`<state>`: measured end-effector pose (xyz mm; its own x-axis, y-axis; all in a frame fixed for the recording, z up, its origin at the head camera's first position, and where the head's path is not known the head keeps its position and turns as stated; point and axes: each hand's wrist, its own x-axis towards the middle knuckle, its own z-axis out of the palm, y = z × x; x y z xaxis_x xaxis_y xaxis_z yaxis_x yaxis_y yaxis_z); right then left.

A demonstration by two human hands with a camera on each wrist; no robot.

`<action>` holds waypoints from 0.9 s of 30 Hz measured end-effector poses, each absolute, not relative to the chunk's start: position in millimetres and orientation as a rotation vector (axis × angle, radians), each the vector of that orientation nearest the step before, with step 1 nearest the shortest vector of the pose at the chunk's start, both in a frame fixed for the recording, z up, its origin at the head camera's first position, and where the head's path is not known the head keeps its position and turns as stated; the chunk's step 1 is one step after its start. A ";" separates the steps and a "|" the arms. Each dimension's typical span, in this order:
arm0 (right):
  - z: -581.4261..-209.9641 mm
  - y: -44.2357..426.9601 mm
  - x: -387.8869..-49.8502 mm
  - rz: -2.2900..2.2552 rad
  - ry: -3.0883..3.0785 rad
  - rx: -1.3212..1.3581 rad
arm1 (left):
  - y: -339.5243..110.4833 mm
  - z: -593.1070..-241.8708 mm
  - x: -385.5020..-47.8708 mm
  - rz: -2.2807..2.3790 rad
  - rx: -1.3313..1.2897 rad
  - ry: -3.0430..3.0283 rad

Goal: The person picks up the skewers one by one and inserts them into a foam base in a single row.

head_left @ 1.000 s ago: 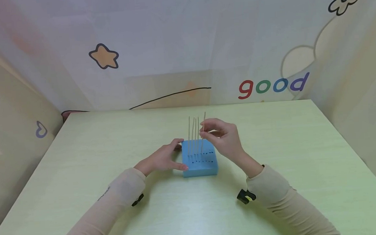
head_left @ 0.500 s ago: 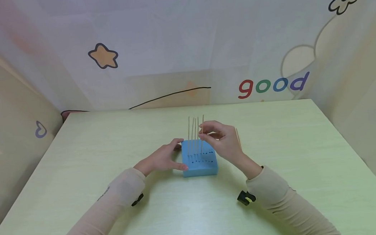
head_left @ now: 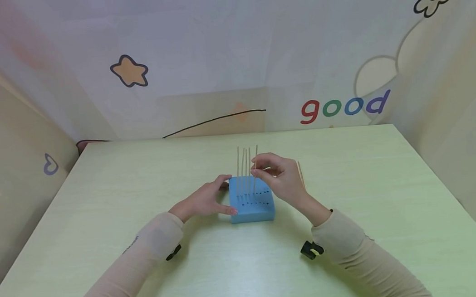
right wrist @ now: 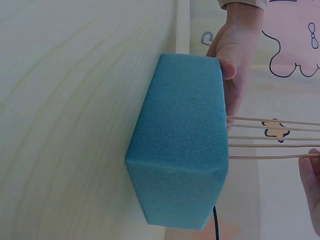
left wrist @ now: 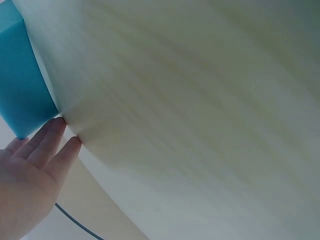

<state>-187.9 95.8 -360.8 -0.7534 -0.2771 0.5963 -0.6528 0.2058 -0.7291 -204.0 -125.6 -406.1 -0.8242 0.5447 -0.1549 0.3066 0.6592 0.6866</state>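
On the table stands a blue foam block [head_left: 253, 215], its top dotted with rows of small dark holes. Several thin wooden sticks [head_left: 238, 166] rise upright from its left part in a row. My left hand [head_left: 203, 199] holds the block's left side, thumb on the top near the front corner and index finger at the back corner. In the left wrist view the other fingers [left wrist: 50, 142] reach to the block's lower edge. My right hand [head_left: 282, 175] pinches the rightmost wooden stick [right wrist: 270, 157] between thumb and fingertips; its lower end meets the block's top.
More thin sticks [head_left: 301, 175] show just behind my right wrist, mostly hidden by it. The pale table [head_left: 141, 172] extends around the block to a printed cloth backdrop [head_left: 199, 55] at the back and sides.
My right hand and the pinched stick have come down slightly and a little left, then stayed almost still. Sticks behind the right wrist have come into sight. The left hand keeps its place.
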 end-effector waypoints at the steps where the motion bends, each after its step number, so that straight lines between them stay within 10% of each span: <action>1: -360.7 95.8 -187.9 1.565 -2.154 0.871 | -125.6 -406.2 -204.1 0.955 0.672 2.527; 27: -362.9 156.8 -195.2 1.438 -2.479 0.729 | -125.8 -406.0 -202.9 0.958 0.670 2.525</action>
<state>-195.2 156.8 -362.9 -0.8626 -0.3204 0.3916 -0.4990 0.4109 -0.7630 -202.9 -125.8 -406.0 -0.8241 0.5439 -0.1580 0.3021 0.6581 0.6897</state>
